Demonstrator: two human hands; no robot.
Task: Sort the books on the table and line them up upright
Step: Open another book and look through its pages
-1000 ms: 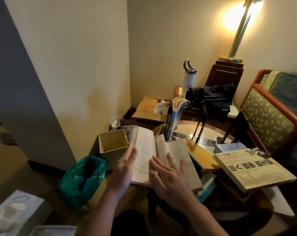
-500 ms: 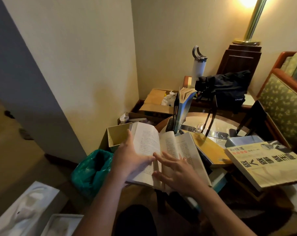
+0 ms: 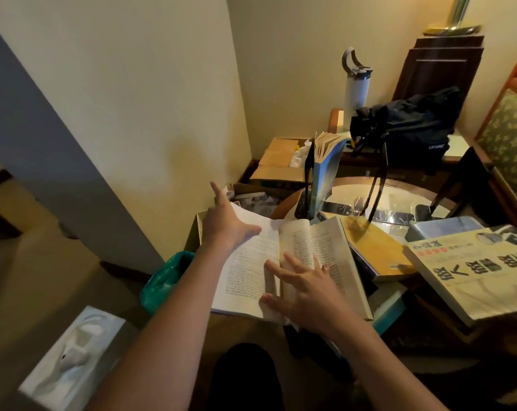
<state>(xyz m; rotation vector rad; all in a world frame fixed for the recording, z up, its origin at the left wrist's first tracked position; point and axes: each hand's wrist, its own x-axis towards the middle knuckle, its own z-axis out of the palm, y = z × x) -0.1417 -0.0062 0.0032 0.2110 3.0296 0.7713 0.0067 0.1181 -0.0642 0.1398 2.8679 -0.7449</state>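
An open book [image 3: 248,262] with printed pages lies at the near left edge of the round table [image 3: 283,203]. My left hand [image 3: 226,222] rests on its left page, thumb across the paper and forefinger pointing up. My right hand [image 3: 303,287] lies flat with spread fingers on the spine and right page. Behind it a blue book [image 3: 323,176] stands upright with fanned pages. To the right a yellow book [image 3: 372,247] lies flat, and a large cream book with dark characters [image 3: 482,274] lies on a pile of other books.
A black bag [image 3: 405,126] and a white bottle [image 3: 355,90] sit at the back. A cardboard box [image 3: 276,161] is by the wall corner. A green bin bag [image 3: 165,280] and a tissue box [image 3: 70,357] are at the lower left. A patterned armchair [image 3: 509,137] stands right.
My left hand moved from beside the book onto its left page, then slid toward the page's top left. My right hand stays spread on the book. The camera tilted down.
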